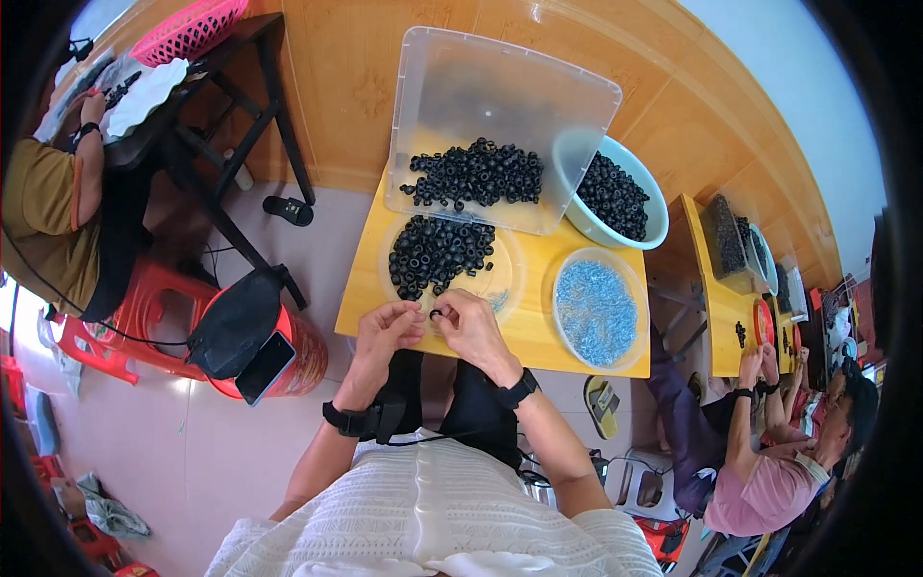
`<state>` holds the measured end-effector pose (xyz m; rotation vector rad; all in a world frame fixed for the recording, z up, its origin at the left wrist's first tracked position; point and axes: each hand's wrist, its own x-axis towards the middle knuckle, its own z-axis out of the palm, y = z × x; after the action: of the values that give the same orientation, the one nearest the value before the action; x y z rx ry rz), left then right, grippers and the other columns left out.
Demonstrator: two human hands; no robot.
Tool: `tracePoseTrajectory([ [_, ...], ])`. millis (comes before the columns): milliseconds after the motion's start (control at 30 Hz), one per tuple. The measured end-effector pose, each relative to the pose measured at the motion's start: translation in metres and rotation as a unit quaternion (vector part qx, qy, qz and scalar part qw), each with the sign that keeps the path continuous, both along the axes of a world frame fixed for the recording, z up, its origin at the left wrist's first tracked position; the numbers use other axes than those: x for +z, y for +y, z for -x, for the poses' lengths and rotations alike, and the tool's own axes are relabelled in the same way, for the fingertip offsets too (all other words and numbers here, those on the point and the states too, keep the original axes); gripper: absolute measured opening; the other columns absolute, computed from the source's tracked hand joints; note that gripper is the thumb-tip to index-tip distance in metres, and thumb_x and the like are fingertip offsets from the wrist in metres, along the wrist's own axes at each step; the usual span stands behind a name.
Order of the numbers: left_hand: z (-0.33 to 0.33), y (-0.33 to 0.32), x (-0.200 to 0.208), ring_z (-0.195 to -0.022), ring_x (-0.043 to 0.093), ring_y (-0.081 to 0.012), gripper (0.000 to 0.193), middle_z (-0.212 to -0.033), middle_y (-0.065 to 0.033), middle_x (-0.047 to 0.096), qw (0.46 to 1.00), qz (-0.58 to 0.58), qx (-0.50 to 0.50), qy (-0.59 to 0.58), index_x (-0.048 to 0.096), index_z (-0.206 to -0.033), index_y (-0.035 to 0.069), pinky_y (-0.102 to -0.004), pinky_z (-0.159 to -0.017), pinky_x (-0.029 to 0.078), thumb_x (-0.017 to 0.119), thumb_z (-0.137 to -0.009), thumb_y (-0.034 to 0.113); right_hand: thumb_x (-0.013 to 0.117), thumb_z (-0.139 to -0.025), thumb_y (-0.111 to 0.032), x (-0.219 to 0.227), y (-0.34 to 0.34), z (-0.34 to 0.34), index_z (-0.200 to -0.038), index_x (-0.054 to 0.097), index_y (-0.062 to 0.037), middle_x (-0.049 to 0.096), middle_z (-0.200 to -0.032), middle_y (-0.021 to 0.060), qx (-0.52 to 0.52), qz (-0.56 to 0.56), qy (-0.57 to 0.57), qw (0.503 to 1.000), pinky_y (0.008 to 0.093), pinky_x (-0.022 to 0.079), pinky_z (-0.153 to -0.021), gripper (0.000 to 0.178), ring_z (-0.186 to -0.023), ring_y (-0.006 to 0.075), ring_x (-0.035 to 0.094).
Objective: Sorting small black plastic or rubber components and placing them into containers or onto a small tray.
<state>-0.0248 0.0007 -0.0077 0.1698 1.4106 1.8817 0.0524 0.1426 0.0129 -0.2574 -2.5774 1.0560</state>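
My left hand (389,335) is closed, thumb and fingertips pinched together at the near edge of the yellow table (524,341); whatever it holds is too small to make out. Close beside it, my right hand (471,332) pinches a small black plastic ring-shaped piece (436,313). Just beyond both hands, a shallow clear round tray (512,264) bears a heap of similar black hollow pieces (433,252). A round clear tub (639,332) of small bluish-silver pieces (596,310) stands to the right of my right hand.
Behind the tray, a clear plastic bin (490,87) and a pale blue bowl (660,207) hold more black pieces. A red bucket (308,361) with a black bag (238,317) and a phone (265,368) stands left. People work at tables on both sides.
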Motion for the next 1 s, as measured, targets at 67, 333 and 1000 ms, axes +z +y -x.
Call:
tracePoseTrajectory([
  [67, -0.003, 0.002, 0.006, -0.074, 0.061, -0.0132, 0.019, -0.09, -0.007, 0.062, 0.999, -0.018, -0.022, -0.018, 0.059, -0.101, 0.002, -0.023, -0.069, 0.051, 0.057, -0.085, 0.012, 0.058, -0.071, 0.003, 0.0, -0.004, -0.003, -0.08, 0.059, 0.0014, 0.055, -0.073, 0.0117, -0.041, 0.183, 0.027, 0.982, 0.029, 0.045, -0.055, 0.009, -0.061, 0.0203, 0.057],
  [333, -0.001, 0.004, -0.004, -0.076, 0.063, -0.0133, 0.018, -0.088, -0.0079, 0.063, 0.986, -0.111, -0.049, -0.11, 0.059, -0.1, 0.001, -0.0233, -0.07, 0.052, 0.057, -0.085, 0.01, 0.059, -0.072, 0.006, 0.003, -0.016, -0.013, -0.08, 0.062, 0.0, 0.056, -0.074, 0.0053, -0.073, 0.176, 0.118, 0.975, 0.0214, 0.043, -0.055, 0.01, -0.064, 0.0118, 0.055],
  [1000, 0.001, -0.001, 0.0, -0.072, 0.061, -0.0113, 0.021, -0.085, -0.0074, 0.063, 0.991, -0.08, -0.034, -0.098, 0.058, -0.102, 0.001, -0.0222, -0.068, 0.051, 0.056, -0.086, 0.015, 0.058, -0.064, 0.0, -0.02, 0.05, 0.006, -0.074, 0.062, -0.0001, 0.059, -0.076, 0.0172, -0.131, -0.174, -0.057, 0.974, 0.0395, 0.047, -0.068, 0.011, -0.075, 0.0324, 0.057],
])
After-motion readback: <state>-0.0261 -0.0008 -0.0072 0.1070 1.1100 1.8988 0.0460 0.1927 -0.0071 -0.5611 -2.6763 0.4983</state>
